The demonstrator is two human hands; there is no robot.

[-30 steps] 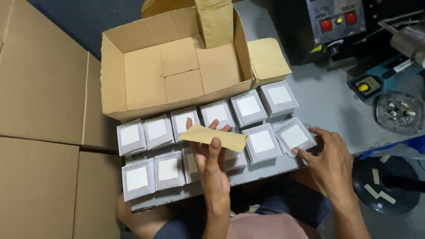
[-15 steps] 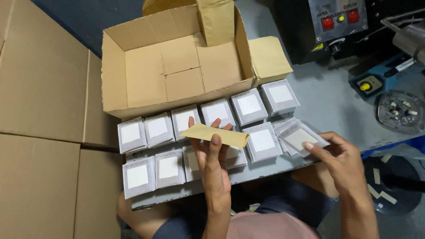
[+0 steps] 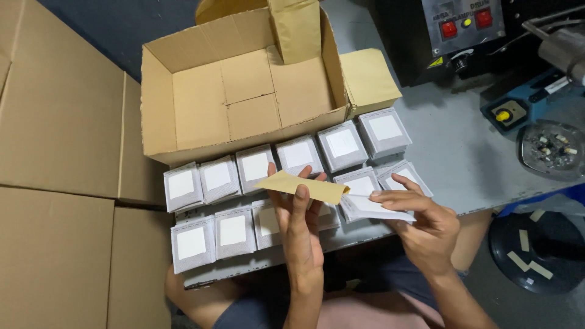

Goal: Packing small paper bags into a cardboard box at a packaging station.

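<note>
My left hand (image 3: 300,216) holds a flat tan cardboard strip (image 3: 303,185) above the front row of small grey boxes with white labels (image 3: 233,230). My right hand (image 3: 420,220) grips one such small grey box (image 3: 379,208), tilted and lifted off the table edge, close beside the cardboard strip. Two rows of these boxes lie on the grey table (image 3: 463,158) in front of an open, empty brown carton (image 3: 244,97).
Large flat cartons (image 3: 61,183) fill the left side. At the back right stand a black machine with red buttons (image 3: 463,30), a blue device with a yellow knob (image 3: 512,113) and a round dish of small parts (image 3: 551,149). A black stool (image 3: 536,253) sits at the lower right.
My right hand has picked a small box from the right end of the front row and drawn it left toward the cardboard strip. My left hand has stayed nearly still.
</note>
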